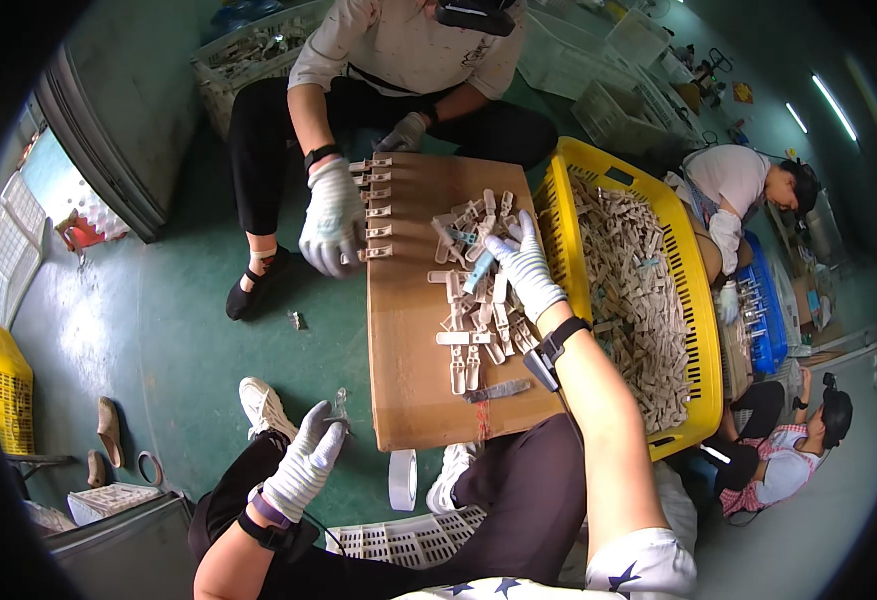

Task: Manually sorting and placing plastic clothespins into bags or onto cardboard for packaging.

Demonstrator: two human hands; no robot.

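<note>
My left hand, in a striped white glove, is raised left of the cardboard box. Its thumb and fingertips are closed on a small clear plastic piece, whose exact kind is too small to tell. Over the box top, my right hand in a matching glove reaches into a heap of pale plastic clips with fingers apart. A light-blue clip lies beside its fingers. Several clips stand in a row along the box's left edge, where a co-worker's gloved hand is.
Right of the box, a yellow crate is filled with clips. A dark strip lies near the box's front edge. A roll of tape and a white basket are by my legs. Two other people work at the right.
</note>
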